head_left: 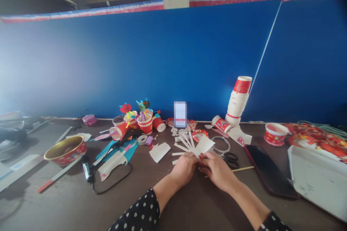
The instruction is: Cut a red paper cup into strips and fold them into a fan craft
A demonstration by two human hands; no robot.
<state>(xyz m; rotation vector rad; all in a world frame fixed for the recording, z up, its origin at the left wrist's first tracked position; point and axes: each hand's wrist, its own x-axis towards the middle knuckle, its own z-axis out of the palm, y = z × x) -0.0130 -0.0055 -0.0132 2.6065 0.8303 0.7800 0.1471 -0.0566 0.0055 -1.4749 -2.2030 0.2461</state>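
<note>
In the middle of the table, my left hand [184, 168] and my right hand [217, 170] come together on a white cut paper cup [204, 145]. Its wall is slit into narrow strips that fan out away from me, with one wide uncut piece on the right. Fingers of both hands are closed on its near part, where a bit of red shows; the fingertips partly hide it. Just right of my right hand lie black-handled scissors [230, 159] and a thin wooden stick [243, 169]. Beyond the strips is a roll of clear tape [221, 144].
A phone [180, 114] stands upright at the back. Stacked paper cups [238, 103] lean at back right, near a dark tablet [269, 171] and white box lid [320, 180]. Leftward are decorated cups [145, 124], a glue gun [86, 169] with its cord, and a gold-lined bowl [66, 149].
</note>
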